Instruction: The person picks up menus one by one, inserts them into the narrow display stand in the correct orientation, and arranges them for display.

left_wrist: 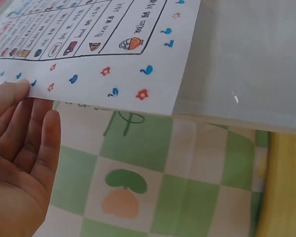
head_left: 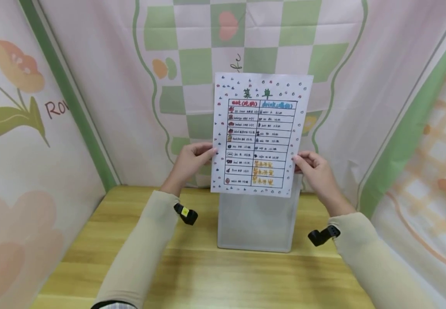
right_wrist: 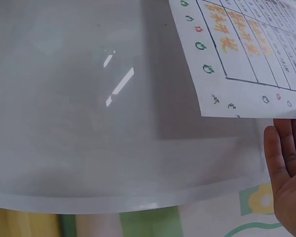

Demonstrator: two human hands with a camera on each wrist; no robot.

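Observation:
A hand-drawn menu sheet [head_left: 259,133] with a ruled table and coloured dots round its border is held upright in front of the checked curtain. My left hand [head_left: 192,163] pinches its left edge and my right hand [head_left: 311,167] pinches its right edge. In the left wrist view the sheet [left_wrist: 103,44] lies over my fingers [left_wrist: 24,128]; in the right wrist view its corner [right_wrist: 246,59] sits above my fingers [right_wrist: 286,158]. Below the sheet a translucent plastic sleeve [head_left: 257,221] lies on the wooden table [head_left: 192,274], its top edge hidden behind the sheet.
Patterned fabric walls [head_left: 34,128] close in the table on the left, back and right. A small black camera is strapped to each wrist [head_left: 186,213]. The sleeve [right_wrist: 89,123] fills most of the right wrist view.

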